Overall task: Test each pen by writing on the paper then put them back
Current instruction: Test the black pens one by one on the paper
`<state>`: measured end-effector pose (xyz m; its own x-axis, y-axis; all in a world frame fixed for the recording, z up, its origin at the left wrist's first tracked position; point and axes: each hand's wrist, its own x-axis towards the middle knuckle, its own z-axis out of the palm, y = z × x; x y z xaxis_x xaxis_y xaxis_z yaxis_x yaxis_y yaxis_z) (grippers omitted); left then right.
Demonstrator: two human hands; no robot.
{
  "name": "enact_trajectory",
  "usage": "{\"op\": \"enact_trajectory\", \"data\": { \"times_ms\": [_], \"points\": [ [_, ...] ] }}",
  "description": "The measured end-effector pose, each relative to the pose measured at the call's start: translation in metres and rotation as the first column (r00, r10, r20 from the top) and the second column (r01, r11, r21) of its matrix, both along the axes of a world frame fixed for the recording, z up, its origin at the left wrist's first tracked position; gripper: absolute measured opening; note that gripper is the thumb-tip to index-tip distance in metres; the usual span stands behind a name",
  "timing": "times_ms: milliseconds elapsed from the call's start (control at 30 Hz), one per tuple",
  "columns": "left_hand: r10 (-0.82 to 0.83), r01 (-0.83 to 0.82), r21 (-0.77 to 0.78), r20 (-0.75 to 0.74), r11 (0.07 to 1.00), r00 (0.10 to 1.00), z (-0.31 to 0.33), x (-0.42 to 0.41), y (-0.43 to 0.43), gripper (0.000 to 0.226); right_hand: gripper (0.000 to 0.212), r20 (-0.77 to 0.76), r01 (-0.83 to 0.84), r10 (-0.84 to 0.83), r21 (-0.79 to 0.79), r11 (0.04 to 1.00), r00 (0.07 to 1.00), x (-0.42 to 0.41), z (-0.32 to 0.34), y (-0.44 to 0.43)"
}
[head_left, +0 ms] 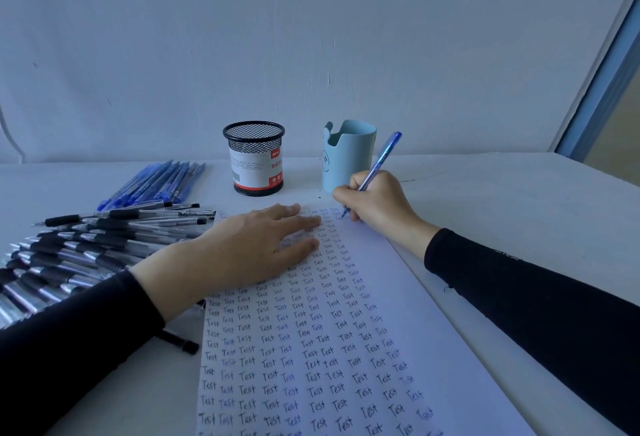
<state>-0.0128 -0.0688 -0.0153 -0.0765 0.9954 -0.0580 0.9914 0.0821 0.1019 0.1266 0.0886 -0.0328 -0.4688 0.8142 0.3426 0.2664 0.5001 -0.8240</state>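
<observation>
A white sheet of paper (346, 349) lies on the table, filled with rows of the word "Test". My right hand (374, 203) grips a blue pen (384, 155) with its tip on the paper's far right corner. My left hand (249, 248) rests flat on the paper's upper left part, fingers straight. A pile of black pens (86, 245) lies left of the paper. Behind that pile, a bunch of blue pens (156, 182) lies on the table.
A black mesh pen cup (254, 158) and a light blue holder (346, 155) stand at the back near the wall. The white table (502, 200) stretches to the right. One black pen (180, 342) lies near my left sleeve.
</observation>
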Motion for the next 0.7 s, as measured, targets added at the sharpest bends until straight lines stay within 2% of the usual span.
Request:
{"op": "enact_trajectory", "data": {
  "times_ms": [200, 367, 500, 600, 700],
  "points": [
    [-0.007, 0.007, 0.010, -0.001, 1.000, 1.000, -0.001, -0.001, 0.000, 0.057, 0.026, 0.001, 0.002, -0.001, -0.009, 1.000, 1.000, 0.001, 0.000, -0.001],
    [-0.001, 0.001, 0.029, -0.004, 1.000, 1.000, -0.003, -0.002, 0.000, 0.058, 0.036, -0.032, 0.027, -0.027, 0.002, 1.000, 0.999, 0.005, 0.008, 0.000],
    [0.018, -0.011, 0.163, -0.041, 0.987, 0.999, -0.003, -0.001, -0.002, 0.056, 0.030, -0.128, -0.056, 0.054, -0.008, 0.998, 0.990, 0.012, 0.023, -0.002],
    [0.050, -0.050, 0.248, 0.006, 0.967, 0.999, 0.000, -0.004, -0.001, 0.052, 0.031, -0.170, -0.055, 0.073, 0.109, 0.993, 0.983, 0.020, 0.035, -0.006],
    [-0.010, 0.005, 0.147, 0.031, 0.989, 0.999, 0.004, -0.014, -0.003, 0.052, 0.018, -0.177, -0.187, 0.234, 0.247, 0.951, 0.956, 0.027, 0.047, -0.007]
  ]
}}
